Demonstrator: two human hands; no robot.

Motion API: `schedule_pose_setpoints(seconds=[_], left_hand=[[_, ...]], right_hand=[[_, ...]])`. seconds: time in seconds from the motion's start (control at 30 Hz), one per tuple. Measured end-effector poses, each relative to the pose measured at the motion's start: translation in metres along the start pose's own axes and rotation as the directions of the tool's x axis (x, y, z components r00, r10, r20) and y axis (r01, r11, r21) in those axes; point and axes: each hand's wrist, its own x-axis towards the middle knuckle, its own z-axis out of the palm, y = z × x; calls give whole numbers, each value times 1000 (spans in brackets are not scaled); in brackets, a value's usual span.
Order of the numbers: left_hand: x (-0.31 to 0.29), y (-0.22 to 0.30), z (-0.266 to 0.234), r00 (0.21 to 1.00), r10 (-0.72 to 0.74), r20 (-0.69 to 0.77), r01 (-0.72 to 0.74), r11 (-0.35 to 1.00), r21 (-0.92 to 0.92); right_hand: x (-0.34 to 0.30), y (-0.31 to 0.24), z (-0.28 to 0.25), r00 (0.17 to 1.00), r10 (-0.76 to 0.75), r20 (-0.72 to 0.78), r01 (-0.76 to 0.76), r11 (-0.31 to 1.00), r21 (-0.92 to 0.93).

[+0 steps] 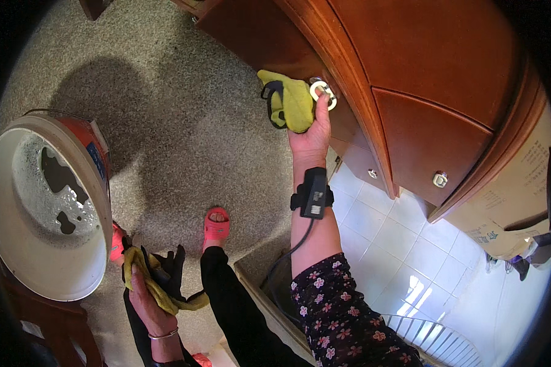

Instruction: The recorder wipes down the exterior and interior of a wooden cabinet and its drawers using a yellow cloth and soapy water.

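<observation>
My right hand point(312, 131) reaches out to the front of a reddish-brown wooden cabinet point(422, 55). Its fingers are closed on a yellow cloth point(297, 105) with dark edging, and the cloth covers most of them. The thumb lies against a cream ring-shaped piece point(315, 89) by the cabinet front; whether that is a fixed pull, I cannot tell. Lower left, my left hand point(148, 300) is wrapped in part by a second yellow-and-dark cloth point(164, 301), which it grips beside my leg. Dark finger-like folds stick out from that cloth.
Left of me stands a white bucket point(95, 263) of sudsy water. Pale knobs point(439, 179) sit on the cabinet doors. Cardboard point(502, 208) leans at the right, above white floor tiles point(386, 238) and a wire rack point(434, 336). My feet wear pink sandals point(217, 227) on speckled flooring.
</observation>
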Motion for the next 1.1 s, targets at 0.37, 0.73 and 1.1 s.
schedule_pose_setpoints(seconds=[0.37, 0.73, 1.1], left_hand=[[-2, -3, -10, 995, 35, 96, -32, 999, -37], [4, -20, -29, 981, 36, 193, -32, 999, -22], [-2, -16, -21, 989, 64, 136, -69, 997, 35]], right_hand=[[-71, 12, -19, 990, 79, -114, -85, 995, -48], [-181, 63, -54, 964, 230, -129, -228, 973, 36], [-174, 66, -58, 948, 252, -195, -254, 967, 14]])
